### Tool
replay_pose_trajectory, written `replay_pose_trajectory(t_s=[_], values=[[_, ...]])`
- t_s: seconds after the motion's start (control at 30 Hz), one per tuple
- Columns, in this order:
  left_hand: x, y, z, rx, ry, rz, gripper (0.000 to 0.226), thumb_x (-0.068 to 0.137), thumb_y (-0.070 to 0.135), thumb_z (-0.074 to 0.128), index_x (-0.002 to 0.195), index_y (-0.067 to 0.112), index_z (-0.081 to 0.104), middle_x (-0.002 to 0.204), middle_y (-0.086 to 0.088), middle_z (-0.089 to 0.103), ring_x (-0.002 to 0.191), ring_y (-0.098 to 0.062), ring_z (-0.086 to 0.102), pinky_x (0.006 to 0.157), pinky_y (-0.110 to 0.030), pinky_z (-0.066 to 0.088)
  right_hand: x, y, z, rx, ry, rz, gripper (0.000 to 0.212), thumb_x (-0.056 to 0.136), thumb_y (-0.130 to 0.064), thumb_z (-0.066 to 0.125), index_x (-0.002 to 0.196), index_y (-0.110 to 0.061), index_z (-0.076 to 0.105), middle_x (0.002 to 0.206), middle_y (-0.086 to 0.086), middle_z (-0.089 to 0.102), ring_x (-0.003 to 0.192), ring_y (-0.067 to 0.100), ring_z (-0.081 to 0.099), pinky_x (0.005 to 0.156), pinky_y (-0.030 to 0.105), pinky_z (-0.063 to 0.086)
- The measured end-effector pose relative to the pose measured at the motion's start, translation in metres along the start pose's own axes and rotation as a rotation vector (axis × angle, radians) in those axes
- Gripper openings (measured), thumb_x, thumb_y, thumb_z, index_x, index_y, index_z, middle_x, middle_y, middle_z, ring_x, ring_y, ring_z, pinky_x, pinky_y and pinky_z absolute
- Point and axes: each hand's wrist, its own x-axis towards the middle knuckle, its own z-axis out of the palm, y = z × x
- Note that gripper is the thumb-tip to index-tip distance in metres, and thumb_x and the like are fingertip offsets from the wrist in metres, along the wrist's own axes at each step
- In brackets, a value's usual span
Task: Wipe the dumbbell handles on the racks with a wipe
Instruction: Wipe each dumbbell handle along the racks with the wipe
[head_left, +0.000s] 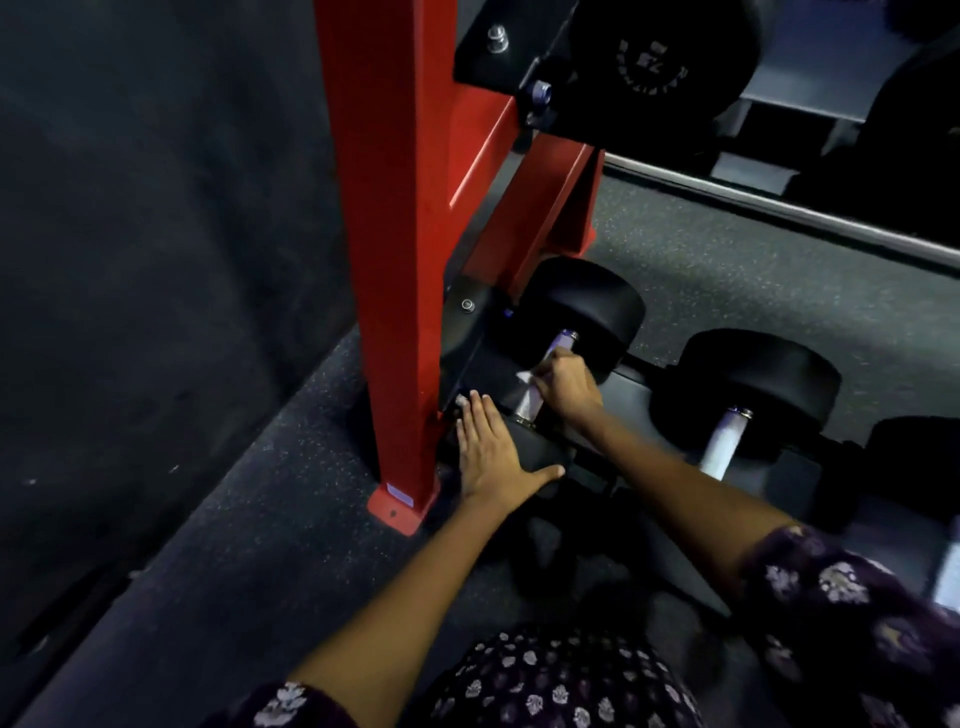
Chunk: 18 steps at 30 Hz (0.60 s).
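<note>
Dumbbell handle (540, 382) on the bottom rack was gripped through a white wipe (525, 376) by the right hand (569, 387); just beside it, the left hand (493, 449) was spread flat on the near head (540, 457). Heavy, rigid steel was judged unlikely to roll.

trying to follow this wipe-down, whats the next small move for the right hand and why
Probably slide the right hand and its wipe down the handle toward the near end. It grips the upper part, with bare metal showing below it, while the left hand rests flat on the near dumbbell head, steadying it.
</note>
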Motion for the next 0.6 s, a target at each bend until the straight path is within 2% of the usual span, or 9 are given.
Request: replay_pose_trajectory(t_s=[0.07,0.13,0.2,0.27,0.37,0.4,0.5,0.53,0.6], values=[[0.002,0.002,-0.003,-0.021,-0.014,-0.019,0.136,0.069,0.073,0.065,0.149,-0.004,-0.013,0.159,-0.019,-0.014,0.148,-0.029,-0.014,0.119,-0.037,-0.008,-0.002,-0.010,0.004,0.001,0.040,0.036,0.019,0.085,-0.018,0.060,0.097,-0.003,0.061,0.098,0.019,0.063,0.092,0.035,0.060,0.072,0.035,0.045],[0.003,0.005,-0.005,-0.056,-0.011,-0.038,0.135,0.069,0.071,0.068,0.150,-0.003,-0.010,0.160,-0.019,-0.013,0.148,-0.028,-0.012,0.119,-0.037,-0.007,-0.011,-0.015,0.012,-0.007,-0.069,-0.051,0.016,0.083,-0.016,0.061,0.094,-0.005,0.056,0.095,0.019,0.062,0.089,0.035,0.059,0.068,0.033,0.043],[0.002,0.008,-0.004,-0.044,-0.004,-0.055,0.135,0.068,0.070,0.069,0.150,-0.003,-0.008,0.160,-0.019,-0.011,0.149,-0.029,-0.011,0.119,-0.039,-0.006,-0.013,-0.010,0.009,-0.051,-0.169,-0.121,0.012,0.085,-0.014,0.059,0.092,-0.005,0.057,0.098,0.016,0.060,0.094,0.034,0.058,0.071,0.033,0.043],[0.003,0.009,-0.003,-0.002,0.004,-0.065,0.136,0.067,0.073,0.068,0.150,-0.004,-0.009,0.159,-0.020,-0.012,0.148,-0.030,-0.010,0.119,-0.040,-0.005,0.001,-0.003,-0.003,-0.090,-0.084,-0.085,0.014,0.086,-0.009,0.053,0.097,-0.003,0.060,0.106,0.017,0.057,0.098,0.034,0.055,0.074,0.035,0.043],[0.006,0.007,0.000,0.018,0.008,-0.055,0.136,0.067,0.075,0.065,0.150,-0.004,-0.008,0.160,-0.020,-0.010,0.149,-0.029,-0.009,0.119,-0.039,-0.005,0.018,0.001,-0.013,-0.122,0.092,-0.005,0.016,0.086,-0.008,0.053,0.094,0.001,0.063,0.109,0.018,0.054,0.096,0.035,0.056,0.071,0.036,0.043],[0.004,0.006,0.000,0.020,0.008,-0.050,0.136,0.068,0.075,0.065,0.150,-0.004,-0.008,0.160,-0.019,-0.009,0.149,-0.029,-0.008,0.119,-0.039,-0.005,0.014,-0.002,-0.008,-0.167,0.051,-0.051,0.018,0.087,-0.011,0.053,0.095,0.001,0.064,0.110,0.017,0.053,0.098,0.033,0.056,0.072,0.036,0.045],[0.001,0.007,0.001,0.012,0.034,-0.065,0.136,0.066,0.076,0.065,0.150,-0.003,-0.008,0.160,-0.018,-0.008,0.149,-0.027,-0.008,0.120,-0.038,-0.005,-0.006,-0.010,0.006,-0.393,-0.250,-0.339,0.024,0.092,-0.019,0.050,0.101,-0.003,0.065,0.112,0.013,0.051,0.105,0.029,0.053,0.076,0.033,0.043],[0.001,0.007,0.002,0.011,0.039,-0.068,0.137,0.066,0.076,0.065,0.151,-0.002,-0.008,0.161,-0.017,-0.008,0.149,-0.026,-0.008,0.120,-0.038,-0.005,-0.008,-0.009,0.006,-0.394,-0.270,-0.384,0.025,0.092,-0.019,0.050,0.102,-0.002,0.065,0.112,0.013,0.051,0.106,0.029,0.053,0.075,0.034,0.043],[0.001,0.008,0.002,0.012,0.037,-0.069,0.136,0.066,0.076,0.065,0.151,-0.002,-0.007,0.161,-0.016,-0.008,0.149,-0.026,-0.009,0.120,-0.038,-0.004,0.004,-0.005,-0.006,-0.331,-0.195,-0.296,0.024,0.091,-0.016,0.052,0.106,-0.001,0.065,0.116,0.015,0.050,0.108,0.032,0.053,0.078,0.035,0.046]])
